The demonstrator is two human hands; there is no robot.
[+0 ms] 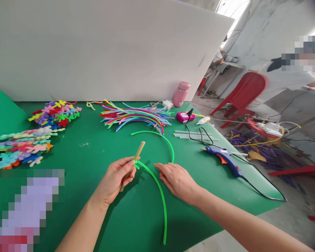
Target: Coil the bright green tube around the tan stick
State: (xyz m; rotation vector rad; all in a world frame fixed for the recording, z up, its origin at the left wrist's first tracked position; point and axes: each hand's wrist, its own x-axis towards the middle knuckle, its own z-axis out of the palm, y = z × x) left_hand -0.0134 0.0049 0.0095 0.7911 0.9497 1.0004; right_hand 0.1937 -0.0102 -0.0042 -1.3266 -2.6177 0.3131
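Note:
A flat wooden stick (139, 151) is gripped in my left hand (122, 176), tilted with its upper end pointing up and right. Around the stick at my fingertips loops a bright green pipe cleaner (160, 190), with a short stub by the loop and a long tail curving down over the table. My right hand (177, 182) hovers just right of it, fingers loosely bent and nothing visible between them. Another green pipe cleaner (166, 139) arcs behind that hand; its near end is hidden there.
Loose coloured pipe cleaners (136, 115) lie at the back of the green table (89, 210). Fuzzy flower shapes (56, 115) are heaped left. Rightward are a blue glue gun (225, 159), clear glue sticks (191, 135), a magenta box (185, 117) and a pink bottle (182, 94). A person sits beyond.

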